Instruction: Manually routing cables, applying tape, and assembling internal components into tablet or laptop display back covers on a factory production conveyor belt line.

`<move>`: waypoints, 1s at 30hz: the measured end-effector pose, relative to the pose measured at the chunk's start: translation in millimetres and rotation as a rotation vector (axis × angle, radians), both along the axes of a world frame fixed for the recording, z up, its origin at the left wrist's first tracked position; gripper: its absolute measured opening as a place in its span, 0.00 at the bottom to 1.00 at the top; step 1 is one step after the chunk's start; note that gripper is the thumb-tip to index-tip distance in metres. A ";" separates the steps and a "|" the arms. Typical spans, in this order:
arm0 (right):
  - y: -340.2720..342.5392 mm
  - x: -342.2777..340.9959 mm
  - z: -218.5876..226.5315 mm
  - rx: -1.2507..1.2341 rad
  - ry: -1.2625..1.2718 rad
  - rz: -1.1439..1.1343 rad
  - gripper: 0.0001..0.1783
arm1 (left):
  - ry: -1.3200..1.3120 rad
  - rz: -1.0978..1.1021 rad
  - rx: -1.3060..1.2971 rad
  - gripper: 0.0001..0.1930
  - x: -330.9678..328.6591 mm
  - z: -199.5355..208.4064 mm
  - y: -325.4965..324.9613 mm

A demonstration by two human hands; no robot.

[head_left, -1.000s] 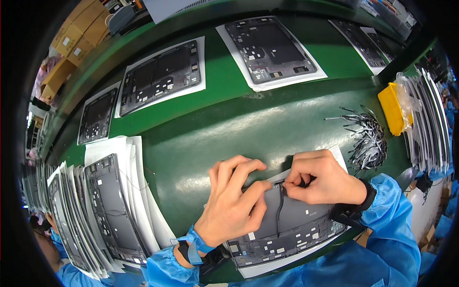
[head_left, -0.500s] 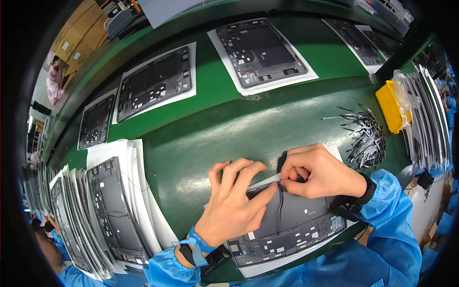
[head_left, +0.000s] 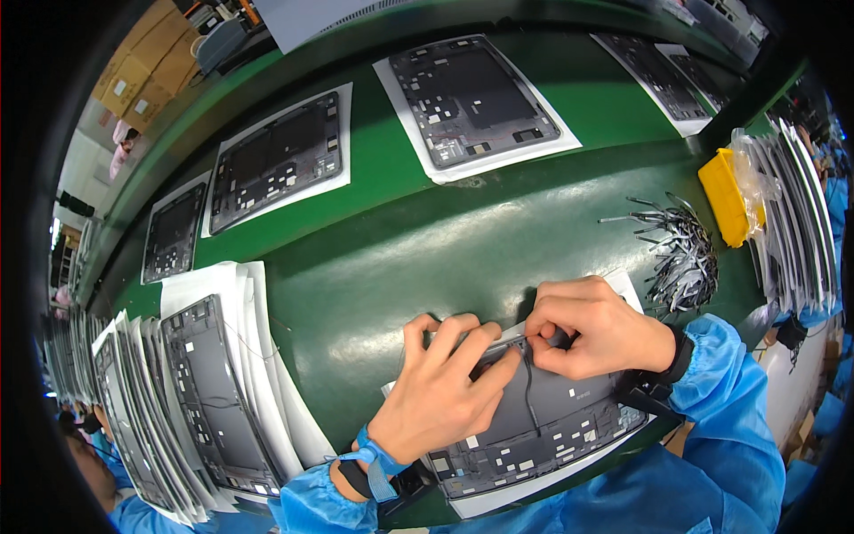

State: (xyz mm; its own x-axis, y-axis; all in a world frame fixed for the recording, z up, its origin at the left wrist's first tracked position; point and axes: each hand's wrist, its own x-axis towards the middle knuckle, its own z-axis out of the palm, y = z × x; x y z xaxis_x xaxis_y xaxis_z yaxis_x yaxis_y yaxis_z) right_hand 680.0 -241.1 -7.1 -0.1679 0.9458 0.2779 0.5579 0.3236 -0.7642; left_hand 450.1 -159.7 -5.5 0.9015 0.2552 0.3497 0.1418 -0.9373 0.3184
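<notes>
A dark tablet back housing [head_left: 569, 392] lies on white sheeting before me, its inner side up, with small white patches along its near part. A thin black cable [head_left: 532, 400] runs from its far edge down across the middle. My right hand [head_left: 583, 329] pinches with thumb and forefinger at the cable's upper end; the fingertips partly hide the grip. Spread and bent, the fingers of my left hand [head_left: 454, 383] rest over the housing's far left part. Its forefinger reaches the far edge, close beside the right fingertips.
Loose black strips [head_left: 680, 254] lie in a pile at the right, near a yellow bin [head_left: 731, 198] and stacked sheets [head_left: 796, 214]. More housings with white sheets [head_left: 253, 311] stand at the left. Beyond, a green belt [head_left: 365, 169] carries several housings.
The housings on the belt have shifted slightly left. My left hand has moved a little nearer to me. The cable's lower end has swung to the right.
</notes>
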 end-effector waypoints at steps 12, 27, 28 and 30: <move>-0.3 11.2 -10.7 0.159 -0.083 -0.009 0.12 | -0.177 0.092 -0.188 0.15 24.5 -8.6 -2.0; -6.9 31.0 -11.7 0.124 -0.028 0.068 0.10 | -0.190 0.139 -0.196 0.10 58.2 -13.5 -14.6; -7.2 31.5 -10.4 0.132 -0.061 0.058 0.10 | -0.191 0.139 -0.199 0.10 59.2 -14.1 -12.9; -6.9 34.8 -8.9 0.141 -0.090 0.050 0.10 | -0.222 0.110 -0.271 0.10 63.3 -13.6 -10.0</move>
State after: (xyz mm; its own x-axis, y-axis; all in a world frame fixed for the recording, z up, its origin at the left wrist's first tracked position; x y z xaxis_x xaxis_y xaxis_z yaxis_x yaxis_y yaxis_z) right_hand 714.7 -248.0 -16.1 -0.2444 0.8882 0.3890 0.6024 0.4535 -0.6569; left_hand 513.3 -169.7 -19.1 0.7730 0.4568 0.4403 0.1370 -0.7978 0.5872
